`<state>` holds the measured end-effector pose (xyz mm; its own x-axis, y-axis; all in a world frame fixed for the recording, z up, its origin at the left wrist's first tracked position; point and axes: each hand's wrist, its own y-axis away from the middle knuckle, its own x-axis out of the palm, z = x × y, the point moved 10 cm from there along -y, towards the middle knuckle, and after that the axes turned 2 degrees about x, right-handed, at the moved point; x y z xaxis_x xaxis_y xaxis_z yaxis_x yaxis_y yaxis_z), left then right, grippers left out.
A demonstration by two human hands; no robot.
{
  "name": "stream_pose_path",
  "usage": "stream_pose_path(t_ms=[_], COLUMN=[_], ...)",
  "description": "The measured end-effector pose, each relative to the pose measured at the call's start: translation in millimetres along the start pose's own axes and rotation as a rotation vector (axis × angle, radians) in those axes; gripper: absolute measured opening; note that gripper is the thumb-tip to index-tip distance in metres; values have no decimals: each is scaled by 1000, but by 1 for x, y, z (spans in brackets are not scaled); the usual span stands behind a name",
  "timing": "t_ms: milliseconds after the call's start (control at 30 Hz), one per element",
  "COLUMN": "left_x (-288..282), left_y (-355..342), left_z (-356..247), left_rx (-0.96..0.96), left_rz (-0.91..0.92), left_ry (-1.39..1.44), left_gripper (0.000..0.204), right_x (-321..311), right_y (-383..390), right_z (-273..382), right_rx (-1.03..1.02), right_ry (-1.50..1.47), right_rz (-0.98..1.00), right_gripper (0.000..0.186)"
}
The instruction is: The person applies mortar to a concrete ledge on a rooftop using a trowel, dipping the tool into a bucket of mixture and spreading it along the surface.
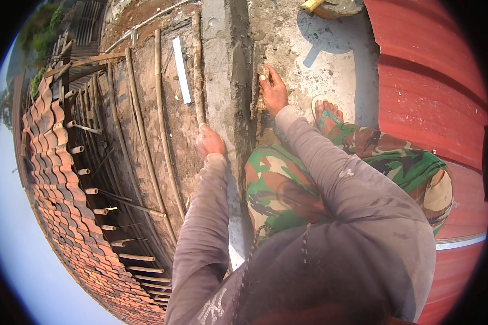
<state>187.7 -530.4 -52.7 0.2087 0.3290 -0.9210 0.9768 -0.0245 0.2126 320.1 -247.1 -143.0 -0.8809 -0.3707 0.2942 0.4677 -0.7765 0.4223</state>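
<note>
head view, hands (210,143) (275,93), ledge (218,70), bowl-like object (337,10)

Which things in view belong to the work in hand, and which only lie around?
Likely the work:
cement wall, near left hand and right hand
perhaps bamboo pole by left hand

Likely just around:
white strip
red sheets
roof tiles

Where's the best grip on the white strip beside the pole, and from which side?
Probably near the white strip's lower end in the picture, closest to the left hand. Pinch across its narrow width, coming from above and its left: the pole runs close along its right, leaving less room there.
</note>
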Motion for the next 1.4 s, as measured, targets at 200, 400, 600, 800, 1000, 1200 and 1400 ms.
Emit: stream_pose_path(t_ms=[200, 400, 600, 800, 1000, 1200, 1400], left_x=[-5, -2, -14, -4, -14, -9, -14], left_y=[12, 21, 19, 16, 22, 18, 17], left_z=[-7, -16, -13, -18, -17, -9, 0], left_rx=[-160, -246, -160, -169, -215, -215, -235], left_rz=[42, 118, 56, 103, 69, 61, 22], left_ry=[35, 64, 42, 74, 56, 71, 45], left_gripper=[70, 68, 66, 69, 71, 71, 71], right_x=[39, 30, 32, 34, 16, 33, 24], right_y=[2, -97, -18, -107, -62, -137, -83], right_z=[34, 28, -32, 10, -76, -10, -68], right_rx=[-156, -115, 52, -51, 120, -30, 212], right_ry=[93, 232, 106, 140, 185, 177, 251], right_rz=[57, -44, 38, 0, -60, -29, -41], right_gripper=[45, 43, 47, 50, 49, 47, 49])
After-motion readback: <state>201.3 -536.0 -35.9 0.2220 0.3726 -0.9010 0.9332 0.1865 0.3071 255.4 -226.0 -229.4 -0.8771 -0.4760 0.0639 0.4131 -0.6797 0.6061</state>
